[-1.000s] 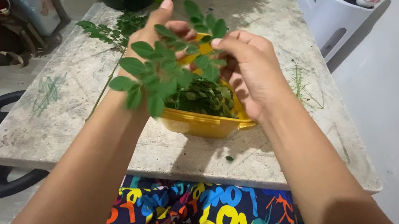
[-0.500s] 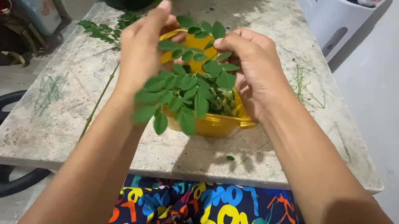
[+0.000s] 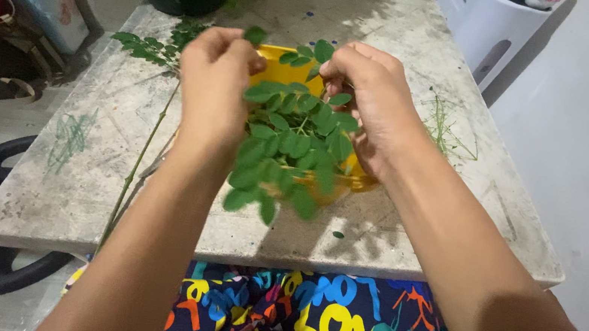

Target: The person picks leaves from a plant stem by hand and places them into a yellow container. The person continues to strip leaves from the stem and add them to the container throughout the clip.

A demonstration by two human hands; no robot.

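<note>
Both forearms stretched forward, left hand (image 3: pixel 213 79) and right hand (image 3: pixel 368 95) raised, fingers pinched, facing.

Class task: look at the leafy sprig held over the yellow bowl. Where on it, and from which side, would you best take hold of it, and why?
Probably at the thin central stalk near the top of the leafy sprig, coming from above, where the left hand and right hand already pinch it. The leaflets hang down and spread sideways over the yellow bowl, so the top end is the firmest, least cluttered place for a grip; the soft leaflets would likely tear off.
</note>
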